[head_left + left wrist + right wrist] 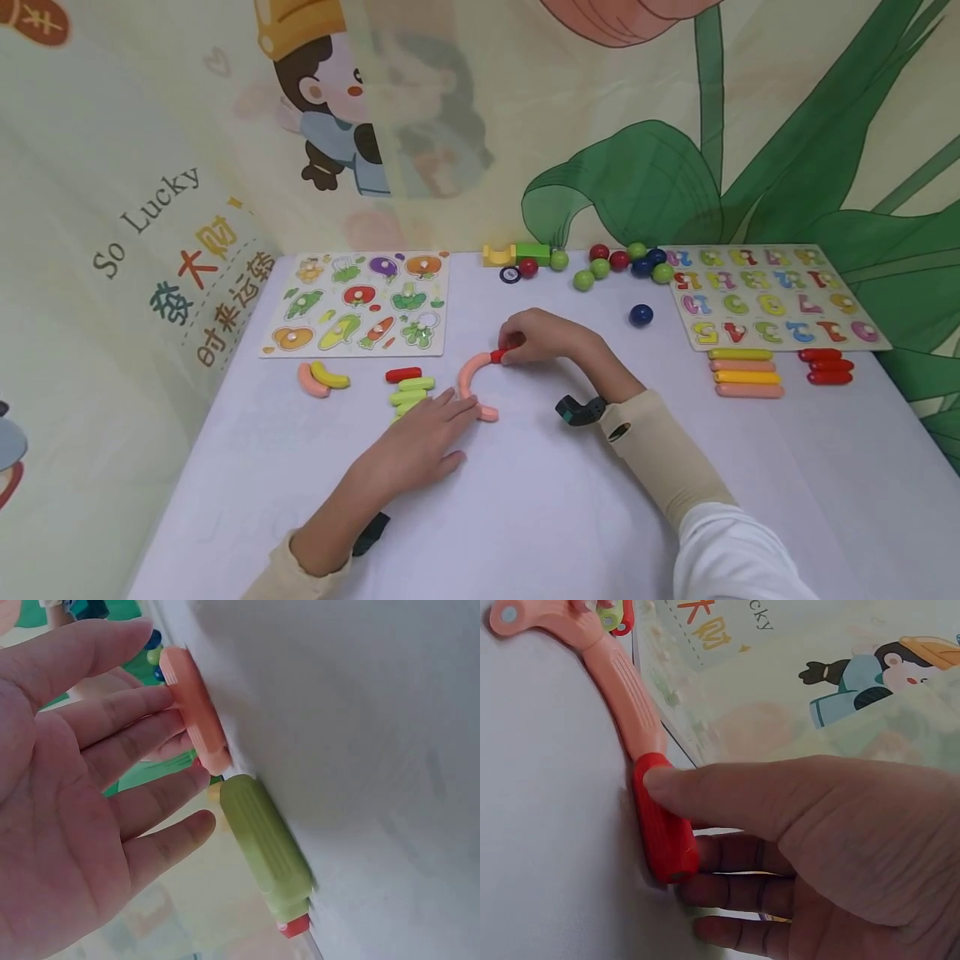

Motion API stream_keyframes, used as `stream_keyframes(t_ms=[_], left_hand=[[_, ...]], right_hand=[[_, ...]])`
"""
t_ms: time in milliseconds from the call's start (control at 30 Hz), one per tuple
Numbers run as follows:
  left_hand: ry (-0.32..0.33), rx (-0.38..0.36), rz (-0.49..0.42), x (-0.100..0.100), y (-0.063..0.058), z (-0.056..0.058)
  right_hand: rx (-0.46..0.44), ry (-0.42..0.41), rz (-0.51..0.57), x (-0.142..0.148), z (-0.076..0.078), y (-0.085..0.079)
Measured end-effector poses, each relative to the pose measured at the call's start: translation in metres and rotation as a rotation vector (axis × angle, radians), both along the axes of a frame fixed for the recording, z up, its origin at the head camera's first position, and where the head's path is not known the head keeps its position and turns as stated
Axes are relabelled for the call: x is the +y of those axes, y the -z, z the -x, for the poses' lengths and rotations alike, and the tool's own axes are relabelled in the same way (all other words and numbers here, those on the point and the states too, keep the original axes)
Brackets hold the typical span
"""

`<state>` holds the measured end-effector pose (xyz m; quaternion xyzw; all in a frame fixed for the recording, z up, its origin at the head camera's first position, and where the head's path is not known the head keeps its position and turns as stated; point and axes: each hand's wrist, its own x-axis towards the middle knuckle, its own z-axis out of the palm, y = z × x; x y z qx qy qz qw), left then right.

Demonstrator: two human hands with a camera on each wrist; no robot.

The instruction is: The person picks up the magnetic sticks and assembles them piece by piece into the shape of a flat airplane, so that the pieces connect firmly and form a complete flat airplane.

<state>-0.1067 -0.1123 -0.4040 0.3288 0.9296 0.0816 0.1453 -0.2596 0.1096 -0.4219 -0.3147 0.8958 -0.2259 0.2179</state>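
My right hand pinches a short red stick between thumb and fingers. One end of the stick meets a pink curved stick lying on the white cloth. At the other end of that curve lies another pink stick, partly under my left fingertips. My left hand has its fingers stretched out, and its fingertips are at the pink pieces in the left wrist view. Just beyond that hand lie several light green sticks, partly hidden by it, and a red stick.
A vegetable puzzle board stands back left, with a number board back right. Red, green and blue balls sit between them. A pink and a yellow curved stick lie left; yellow, pink and red sticks lie right.
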Motion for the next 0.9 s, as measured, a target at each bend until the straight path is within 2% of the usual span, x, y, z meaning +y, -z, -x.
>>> stream_keyframes(t_ms=[167,267,367,500,600,767,900], left_hand=[[-0.003,-0.004,0.018,0.001,-0.003,-0.002],[0.01,0.007,0.05,0.001,-0.005,-0.006],[0.026,0.015,0.084,-0.001,-0.009,-0.011],[0.009,-0.007,0.081,-0.008,-0.019,-0.018],[-0.047,-0.027,0.068,-0.018,-0.025,-0.021],[-0.163,-0.018,0.081,-0.037,-0.029,-0.018],[-0.193,-0.009,0.075,-0.045,-0.029,-0.014]], right_hand=[[0.059,-0.058,0.074,-0.013,0.005,-0.001],[0.082,-0.128,0.149,-0.034,0.008,-0.004],[0.064,-0.221,0.188,-0.06,0.009,-0.007],[0.058,-0.314,0.16,-0.094,0.008,-0.005],[0.083,-0.348,0.122,-0.114,0.006,-0.004],[0.128,-0.378,0.039,-0.133,0.001,-0.003],[0.166,-0.394,-0.027,-0.139,-0.003,-0.003]])
